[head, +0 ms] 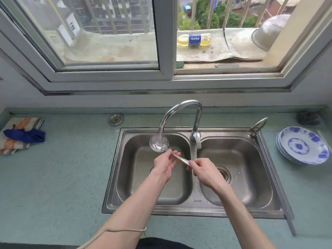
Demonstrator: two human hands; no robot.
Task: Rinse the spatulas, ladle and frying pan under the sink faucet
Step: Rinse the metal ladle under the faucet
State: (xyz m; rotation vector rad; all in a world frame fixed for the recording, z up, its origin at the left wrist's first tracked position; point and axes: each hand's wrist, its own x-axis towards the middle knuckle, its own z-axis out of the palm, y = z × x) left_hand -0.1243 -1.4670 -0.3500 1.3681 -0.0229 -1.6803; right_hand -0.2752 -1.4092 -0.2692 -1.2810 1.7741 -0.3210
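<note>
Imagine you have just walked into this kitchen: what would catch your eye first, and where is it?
The ladle catches the eye first, its bowl under the faucet over the sink's left basin, with the left hand near its neck and the right hand gripping the handle. A stack of blue-and-white plates sits on the counter at far right.

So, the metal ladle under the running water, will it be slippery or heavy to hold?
The ladle is wet steel, so its thin flat handle is probably slippery. Water fills the bowl, likely making that end heavier. The right hand pinches the handle; the left hand touches it, which should steady it.
</note>
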